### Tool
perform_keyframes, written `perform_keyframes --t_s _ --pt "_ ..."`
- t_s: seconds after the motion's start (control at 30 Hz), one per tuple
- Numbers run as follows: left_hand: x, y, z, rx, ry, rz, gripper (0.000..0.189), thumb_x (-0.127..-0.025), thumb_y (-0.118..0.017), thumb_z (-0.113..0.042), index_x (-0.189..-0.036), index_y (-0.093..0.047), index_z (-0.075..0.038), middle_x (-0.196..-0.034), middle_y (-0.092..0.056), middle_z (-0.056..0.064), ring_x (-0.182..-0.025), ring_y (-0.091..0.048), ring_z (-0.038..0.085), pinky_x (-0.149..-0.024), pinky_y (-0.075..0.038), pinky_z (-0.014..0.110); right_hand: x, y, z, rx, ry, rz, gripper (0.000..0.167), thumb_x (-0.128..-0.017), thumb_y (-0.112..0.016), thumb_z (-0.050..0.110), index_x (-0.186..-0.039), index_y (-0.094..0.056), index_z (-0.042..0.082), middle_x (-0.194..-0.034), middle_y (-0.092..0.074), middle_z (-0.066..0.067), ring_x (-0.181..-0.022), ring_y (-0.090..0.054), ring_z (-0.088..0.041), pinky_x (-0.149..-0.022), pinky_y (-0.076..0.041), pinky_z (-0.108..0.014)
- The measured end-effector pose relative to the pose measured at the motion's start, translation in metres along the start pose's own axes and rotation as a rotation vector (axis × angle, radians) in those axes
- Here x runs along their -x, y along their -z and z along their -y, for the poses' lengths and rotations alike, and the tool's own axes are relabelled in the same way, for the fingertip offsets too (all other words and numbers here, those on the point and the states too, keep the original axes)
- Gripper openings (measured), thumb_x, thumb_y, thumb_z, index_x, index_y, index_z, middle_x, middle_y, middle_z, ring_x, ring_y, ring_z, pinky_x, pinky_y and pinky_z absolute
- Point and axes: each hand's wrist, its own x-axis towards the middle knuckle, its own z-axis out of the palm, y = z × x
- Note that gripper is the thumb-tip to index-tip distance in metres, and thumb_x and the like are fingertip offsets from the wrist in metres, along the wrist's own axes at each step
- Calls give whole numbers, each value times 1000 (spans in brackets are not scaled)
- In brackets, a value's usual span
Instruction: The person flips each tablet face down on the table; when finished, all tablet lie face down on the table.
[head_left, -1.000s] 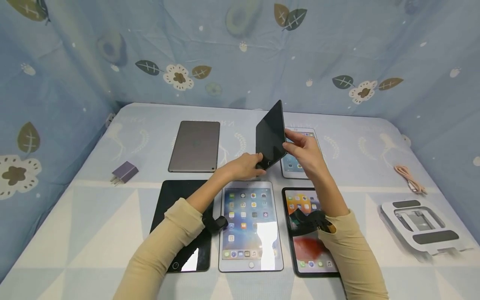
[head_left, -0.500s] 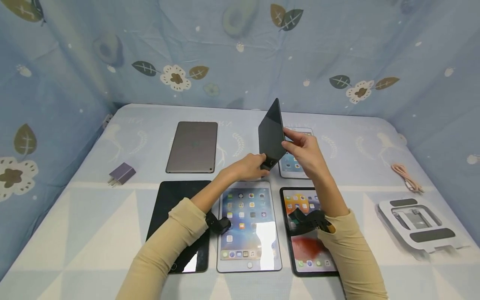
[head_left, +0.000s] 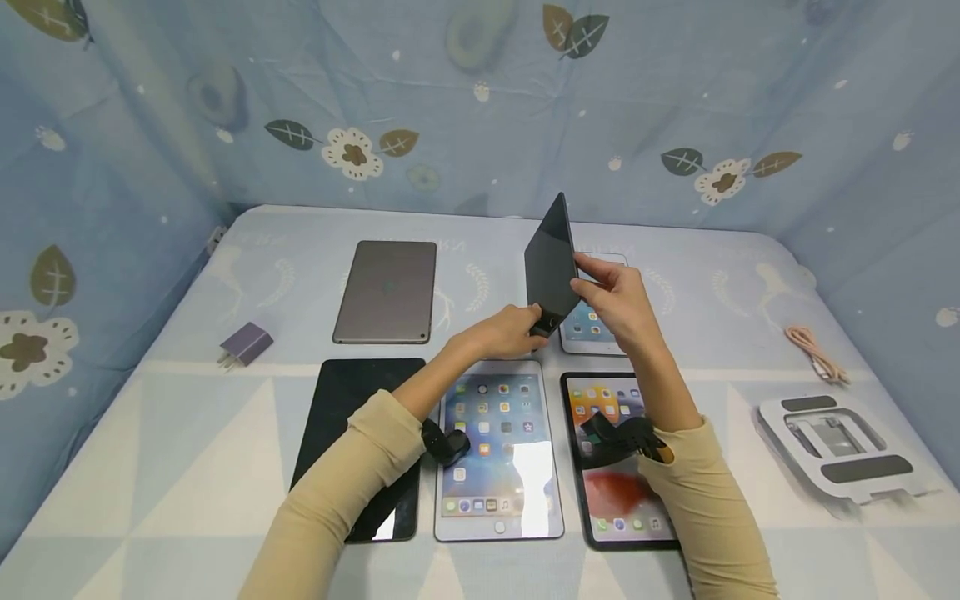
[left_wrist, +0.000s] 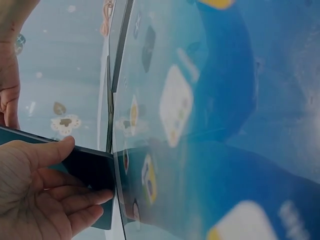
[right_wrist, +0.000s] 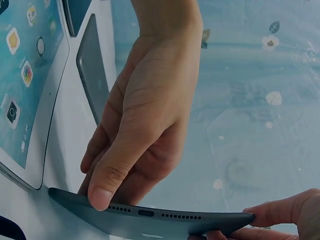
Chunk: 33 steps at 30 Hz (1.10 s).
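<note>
A small dark tablet [head_left: 550, 262] is held up above the table, tilted steeply on edge. My left hand [head_left: 504, 332] pinches its lower corner, thumb over the edge in the left wrist view. With thumb and fingers, my right hand [head_left: 618, 307] grips its right edge. In the right wrist view the raised tablet's edge [right_wrist: 155, 214] shows a port between rows of speaker holes, with part of a pale mark below. Partly hidden behind my right hand lies a small white tablet [head_left: 592, 331] with its screen lit. A grey tablet [head_left: 386, 292] lies face down to the left.
Along the front lie a black tablet [head_left: 371, 379], a lit white tablet [head_left: 498, 483] and a lit black-framed tablet [head_left: 622, 492], partly covered by my forearms. A purple charger plug [head_left: 247, 343] is at left; a coiled pink cable [head_left: 817, 354] and a white-grey stand [head_left: 843, 450] are at right.
Both hands have shifted slightly to the right with the raised tablet, which stays tilted and gripped. The tablets on the table have not moved.
</note>
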Motion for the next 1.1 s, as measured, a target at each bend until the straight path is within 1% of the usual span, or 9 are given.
perform_keyframes --t_s 0.13,0.2,0.37,0.5,0.57,0.67,0.87,0.97,1.1 --pt "-2 0 -2 -14 7 11 31 -99 -53 -23 -120 -50 0 -99 -59 11 -80 -56 20 -69 -40 28 0 1 0 29 -7 -14 46 -97 -52 8 -141 -45 -1 -147 -45 -17 -119 -56 -29 -79 -46 -13" --pt "-2 0 -2 -12 5 19 34 -100 -52 -23 -123 -48 2 -102 -60 14 -84 -58 23 -71 -42 30 0 1 0 25 -11 -19 45 -96 -52 7 -140 -46 -1 -146 -46 -17 -116 -56 -28 -76 -46 -11" --pt "2 4 -1 39 18 -8 63 -98 -55 -24 -146 -27 6 -128 -57 21 -108 -62 28 -90 -48 34 -1 -3 -2 -73 -3 30 47 -97 -52 6 -141 -43 -4 -147 -43 -19 -127 -51 -33 -88 -46 -10" --pt "7 20 -8 82 6 -82 90 -93 -63 -25 -153 -2 2 -140 -49 25 -120 -56 32 -105 -43 39 -3 -9 -4 -135 21 66 49 -97 -52 6 -143 -40 -5 -148 -41 -21 -133 -45 -33 -106 -42 -27" --pt "10 31 -13 98 -16 -123 96 -90 -67 -24 -153 1 0 -144 -44 25 -128 -51 32 -108 -41 39 -4 -10 -4 -152 17 74 52 -98 -51 7 -146 -34 -4 -150 -38 -22 -137 -40 -33 -111 -36 -38" --pt "13 45 -19 107 -48 -183 104 -86 -73 -23 -154 2 -2 -148 -41 22 -133 -47 29 -107 -42 38 -5 -14 -6 -205 -33 119 58 -100 -46 12 -151 -22 0 -156 -27 -21 -144 -29 -31 -117 -26 -44" --pt "18 58 -18 55 -20 -164 112 -80 -79 -27 -154 2 -4 -149 -41 17 -130 -50 27 -107 -41 36 -10 -25 -15 -302 -155 321 66 -104 -37 29 -153 -5 0 -162 0 -14 -150 -1 -28 -122 -6 -43" --pt "21 62 -15 38 9 -159 114 -77 -81 -28 -154 1 -5 -154 -33 15 -139 -39 26 -112 -37 37 -12 -27 -19 -311 -193 377 68 -104 -36 34 -153 -4 0 -162 1 -13 -150 1 -29 -122 -4 -45" --pt "27 68 -10 5 33 -141 115 -77 -81 -25 -153 2 -2 -156 -28 16 -142 -33 28 -114 -33 39 -15 -28 -28 -260 -224 423 63 -103 -40 30 -152 -14 -1 -160 -13 -19 -150 -7 -33 -121 -6 -51"
